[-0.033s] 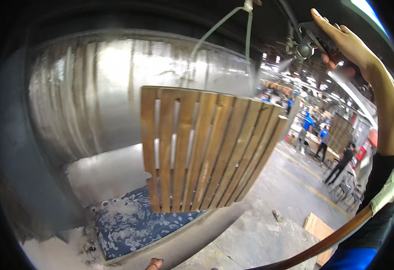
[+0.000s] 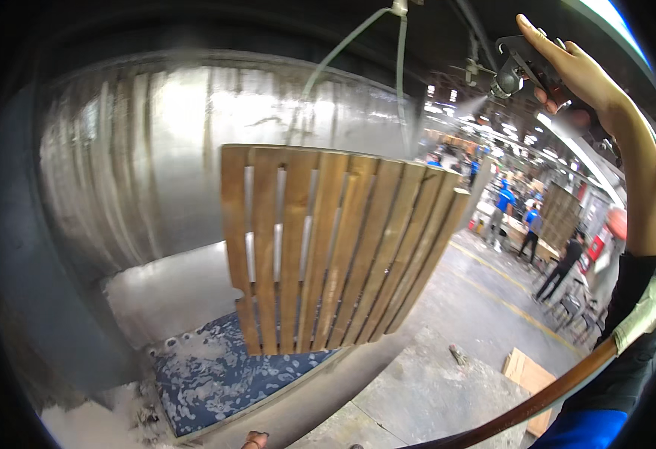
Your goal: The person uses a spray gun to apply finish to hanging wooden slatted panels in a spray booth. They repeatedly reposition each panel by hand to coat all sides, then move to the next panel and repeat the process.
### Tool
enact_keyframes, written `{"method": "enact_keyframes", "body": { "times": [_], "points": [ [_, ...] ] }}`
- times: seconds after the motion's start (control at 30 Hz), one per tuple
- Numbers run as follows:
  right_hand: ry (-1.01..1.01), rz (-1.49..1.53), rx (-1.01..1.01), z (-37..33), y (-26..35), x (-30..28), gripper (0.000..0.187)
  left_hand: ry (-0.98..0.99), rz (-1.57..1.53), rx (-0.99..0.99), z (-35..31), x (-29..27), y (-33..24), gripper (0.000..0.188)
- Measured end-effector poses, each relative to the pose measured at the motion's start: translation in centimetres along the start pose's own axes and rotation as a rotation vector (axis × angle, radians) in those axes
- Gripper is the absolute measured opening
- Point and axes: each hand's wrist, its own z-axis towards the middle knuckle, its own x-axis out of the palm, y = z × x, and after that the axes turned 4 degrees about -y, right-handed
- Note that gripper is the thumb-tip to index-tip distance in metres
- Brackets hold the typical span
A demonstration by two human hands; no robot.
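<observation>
High at the right, my right hand [image 2: 586,78] is closed round a spray gun [image 2: 509,81]. A pale mist leaves its nozzle toward the left. A brown slatted wooden panel [image 2: 335,247] hangs upright in the middle, apart from the gun, with narrow gaps between its slats. Pale green cords [image 2: 401,82] run up from the panel to an overhead hook [image 2: 400,7]. At the lower edge only a bit of my left hand [image 2: 254,440] shows; its fingers look curled, and what they hold, if anything, is hidden.
Behind the panel stands a shiny, streaked metal booth wall [image 2: 133,165]. Below lies a blue basin with whitish foam [image 2: 223,382]. A brown hose [image 2: 537,400] crosses the lower right by my arm. Wooden boards [image 2: 526,374] lie on the floor, and several people [image 2: 504,202] stand farther off.
The panel, its cords and the background sit slightly farther left in the view. My right hand keeps its grip on the spray gun, and the mist still shows.
</observation>
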Motion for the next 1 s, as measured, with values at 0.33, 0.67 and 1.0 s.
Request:
{"method": "enact_keyframes", "body": {
  "times": [0.33,0.67,1.0],
  "points": [
    [-0.398,-0.068,0.220,-5.9,-15.5,-4.1,0.059,-0.403,-0.467,0.335,5.0,-11.6,-14.7,0.057],
    [-0.322,0.497,0.681,-39.3,-26.1,16.3,0.077,-0.233,-0.905,0.690,-3.9,-27.1,-29.2,0.093],
    [-0.081,0.801,1.311,-56.5,-22.6,23.7,0.067,-0.072,-0.843,0.739,-8.1,-27.7,-31.0,0.099]
  ]
}}
